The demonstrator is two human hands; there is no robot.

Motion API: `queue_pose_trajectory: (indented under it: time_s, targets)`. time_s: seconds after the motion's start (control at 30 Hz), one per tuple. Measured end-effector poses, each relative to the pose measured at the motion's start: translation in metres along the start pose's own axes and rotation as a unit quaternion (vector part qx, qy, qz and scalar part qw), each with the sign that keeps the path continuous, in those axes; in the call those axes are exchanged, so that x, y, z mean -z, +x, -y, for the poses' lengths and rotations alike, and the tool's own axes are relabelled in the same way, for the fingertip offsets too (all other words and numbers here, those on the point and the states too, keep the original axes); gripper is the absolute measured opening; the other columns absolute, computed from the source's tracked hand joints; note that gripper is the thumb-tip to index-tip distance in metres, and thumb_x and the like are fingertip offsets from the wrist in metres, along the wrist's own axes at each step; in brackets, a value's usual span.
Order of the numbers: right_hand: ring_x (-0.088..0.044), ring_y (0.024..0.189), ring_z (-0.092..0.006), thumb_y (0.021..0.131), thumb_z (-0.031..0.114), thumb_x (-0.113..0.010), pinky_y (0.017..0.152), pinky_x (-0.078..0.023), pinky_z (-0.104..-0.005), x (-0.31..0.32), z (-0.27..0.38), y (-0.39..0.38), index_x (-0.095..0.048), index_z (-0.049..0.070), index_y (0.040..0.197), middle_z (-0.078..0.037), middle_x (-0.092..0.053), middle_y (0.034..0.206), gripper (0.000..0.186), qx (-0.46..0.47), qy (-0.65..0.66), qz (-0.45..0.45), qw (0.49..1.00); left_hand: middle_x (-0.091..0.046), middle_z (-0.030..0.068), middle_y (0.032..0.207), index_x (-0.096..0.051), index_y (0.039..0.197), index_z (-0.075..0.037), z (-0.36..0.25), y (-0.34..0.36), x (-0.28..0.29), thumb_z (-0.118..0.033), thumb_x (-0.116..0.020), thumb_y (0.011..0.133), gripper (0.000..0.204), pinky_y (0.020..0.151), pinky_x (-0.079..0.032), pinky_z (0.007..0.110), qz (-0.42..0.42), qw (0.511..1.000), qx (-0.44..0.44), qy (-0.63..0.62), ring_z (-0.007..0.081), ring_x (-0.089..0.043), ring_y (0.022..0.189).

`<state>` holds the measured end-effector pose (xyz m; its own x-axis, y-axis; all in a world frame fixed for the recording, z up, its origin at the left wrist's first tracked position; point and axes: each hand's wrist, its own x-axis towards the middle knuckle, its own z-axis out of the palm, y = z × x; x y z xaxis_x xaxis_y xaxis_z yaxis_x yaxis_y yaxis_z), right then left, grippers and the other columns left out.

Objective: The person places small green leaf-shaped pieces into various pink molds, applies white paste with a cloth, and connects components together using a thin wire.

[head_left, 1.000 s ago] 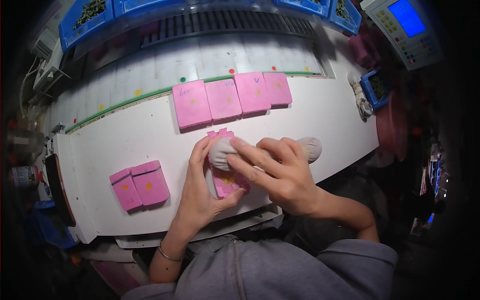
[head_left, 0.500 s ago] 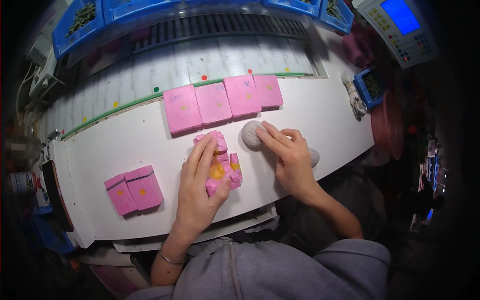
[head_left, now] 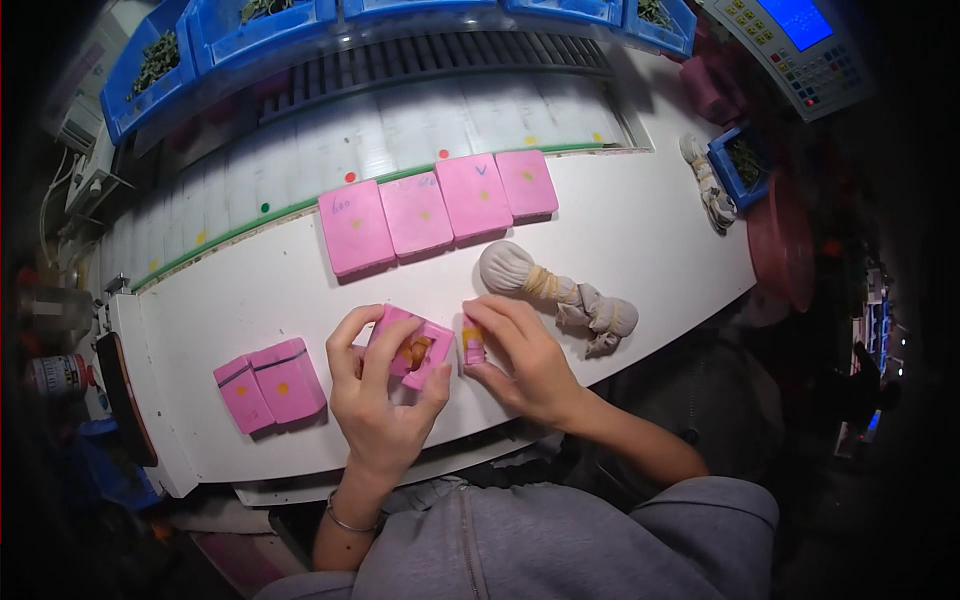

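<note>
My left hand (head_left: 385,415) is curled around a pink rubber-like mould block (head_left: 435,350) with a hollow and amber-yellow patches inside. Its fingers partly cover the block. Close by on the right, my right hand (head_left: 535,375) pinches a small pink mould piece (head_left: 473,345) with a yellow side, a narrow gap from the block. Beyond the right hand lies a greyish tied cloth pouch (head_left: 507,268) with a rounded end and a bound, bunched tail, touched by neither hand.
Several pink blocks (head_left: 360,230) stand in a row near the green edge strip. Two more pink blocks (head_left: 285,385) sit at left. Behind are a white slatted conveyor (head_left: 400,110) and blue bins (head_left: 270,30). A keypad device (head_left: 810,60) and a red bowl (head_left: 785,250) are at right.
My right hand has left the cloth pouch and now grips a small mould piece. My left fingers have closed around the block, which has turned. Coloured dots along the conveyor have shifted left.
</note>
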<state>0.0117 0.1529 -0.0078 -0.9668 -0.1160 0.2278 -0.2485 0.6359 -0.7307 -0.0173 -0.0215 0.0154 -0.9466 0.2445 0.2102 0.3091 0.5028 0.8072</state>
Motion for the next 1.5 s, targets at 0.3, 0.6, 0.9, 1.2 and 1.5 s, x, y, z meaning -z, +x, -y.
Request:
queue_pose_trajectory:
  time_s: [0.3, 0.6, 0.9, 1.2, 1.5]
  targets:
    - [-0.048, 0.101, -0.0326, 0.068, 0.008, -0.071, 0.084, -0.043, -0.0372, 0.003, 0.001, 0.001, -0.046, 0.000, 0.122, -0.018, -0.046, 0.112, 0.061, 0.041, -0.129, 0.034, 0.990, -0.049, 0.0148, 0.119, -0.051, 0.115, -0.003, 0.008, 0.008, 0.003, -0.004, -0.076, 0.060, 0.060, 0.078, -0.048, 0.030, 0.070, 0.995, -0.054, -0.037, 0.0224, -0.057, 0.095]
    - [-0.054, 0.083, -0.0169, 0.064, 0.014, -0.080, 0.071, -0.047, -0.0265, 0.029, 0.045, 0.040, -0.035, -0.002, 0.134, -0.014, -0.052, 0.110, 0.085, 0.107, 0.146, 0.022, 0.983, -0.055, 0.0137, 0.114, -0.049, 0.120, -0.002, 0.018, 0.003, 0.002, -0.001, -0.074, 0.064, 0.061, 0.090, -0.044, 0.034, 0.138, 0.966, 0.093, -0.196, 0.0254, -0.054, 0.106]
    - [-0.056, 0.079, -0.0290, 0.069, -0.005, -0.064, 0.062, -0.048, -0.0325, 0.027, 0.044, 0.034, -0.007, 0.001, 0.142, -0.020, -0.045, 0.108, 0.093, -0.013, 0.121, 0.150, 0.981, -0.049, 0.0138, 0.123, -0.040, 0.123, 0.004, 0.042, 0.005, 0.000, 0.009, -0.073, 0.066, 0.066, 0.096, -0.043, 0.030, 0.157, 0.856, 0.137, -0.474, 0.0191, -0.051, 0.111]
    - [-0.054, 0.073, -0.0245, 0.071, 0.000, -0.055, 0.058, -0.048, -0.0314, 0.006, 0.046, 0.029, -0.022, -0.005, 0.138, -0.013, -0.048, 0.087, 0.075, 0.066, -0.088, 0.067, 0.992, -0.049, 0.0139, 0.124, -0.037, 0.126, 0.003, 0.043, 0.003, 0.000, 0.007, -0.074, 0.066, 0.071, 0.094, -0.045, 0.030, 0.150, 0.834, 0.171, -0.502, 0.0179, -0.052, 0.110]
    - [-0.052, 0.070, -0.0248, 0.063, 0.004, -0.069, 0.061, -0.045, -0.0330, 0.000, 0.046, 0.024, -0.022, -0.004, 0.138, -0.011, -0.052, 0.080, 0.090, 0.037, -0.110, 0.018, 0.993, -0.047, 0.0127, 0.125, -0.036, 0.129, 0.003, 0.037, 0.001, -0.002, 0.008, -0.074, 0.065, 0.075, 0.097, -0.041, 0.031, 0.156, 0.843, 0.174, -0.485, 0.0186, -0.050, 0.112]
